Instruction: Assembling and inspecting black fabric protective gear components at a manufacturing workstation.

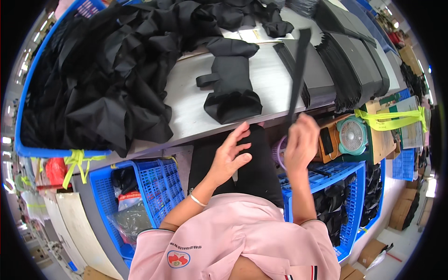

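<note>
My right hand (302,142) is closed around the lower end of a long, narrow dark strip (300,70), which stands up nearly vertical past the table's front edge. Whether it is a strip or a flat panel seen edge-on, I cannot tell. Above my lap, my left hand (231,155) has its fingers apart and holds nothing. A black fabric piece (232,77), with a side tab and flared ends, lies flat on the pale table (186,109) beyond my left hand. Stacks of dark grey flat panels (318,73) stand just right of the strip.
Black fabric (112,79) heaps over a blue bin (22,93) at left. Blue crates (163,186) (357,196) flank my legs below the table. A teal fan (352,135) sits at right beside a wooden box, near yellow-green ties (392,122).
</note>
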Demonstrator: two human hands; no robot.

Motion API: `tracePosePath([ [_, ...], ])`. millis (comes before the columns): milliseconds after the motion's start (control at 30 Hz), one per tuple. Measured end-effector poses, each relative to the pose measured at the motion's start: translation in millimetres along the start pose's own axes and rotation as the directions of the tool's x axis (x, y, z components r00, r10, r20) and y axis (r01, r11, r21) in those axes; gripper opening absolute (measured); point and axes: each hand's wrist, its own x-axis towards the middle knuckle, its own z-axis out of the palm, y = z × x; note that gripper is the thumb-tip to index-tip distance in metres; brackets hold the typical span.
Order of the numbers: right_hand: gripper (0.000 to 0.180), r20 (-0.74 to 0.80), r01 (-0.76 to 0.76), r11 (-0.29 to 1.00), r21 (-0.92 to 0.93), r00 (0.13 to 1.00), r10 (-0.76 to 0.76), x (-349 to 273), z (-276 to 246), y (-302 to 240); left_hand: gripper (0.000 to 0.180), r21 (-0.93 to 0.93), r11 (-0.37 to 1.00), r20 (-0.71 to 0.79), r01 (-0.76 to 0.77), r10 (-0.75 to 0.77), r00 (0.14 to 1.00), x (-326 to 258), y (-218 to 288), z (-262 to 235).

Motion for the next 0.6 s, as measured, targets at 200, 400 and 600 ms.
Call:
tracePosePath([
  [200, 0.010, 0.717, -0.444, 0.742, 0.502, 0.693, -0.070, -73, -44, -59, 0.115, -0.281, 0.924, 0.153, 0.260, -0.224, 0.962, -15, -36, -18],
  [400, 0.007, 0.889, -0.828, 0.377, 0.415, 0.457, 0.024, -97, -66, -39, 0.084, -0.525, 0.817, 0.160, 0.237, -0.179, 0.971, -39, 1, 5],
  [600, 0.047, 0.553, -0.506, 0.756, 0.416, 0.800, 0.232, -90, -52, -65, 0.045, -0.462, 0.863, -0.075, 0.206, -0.269, 0.960, -43, 18, 7],
])
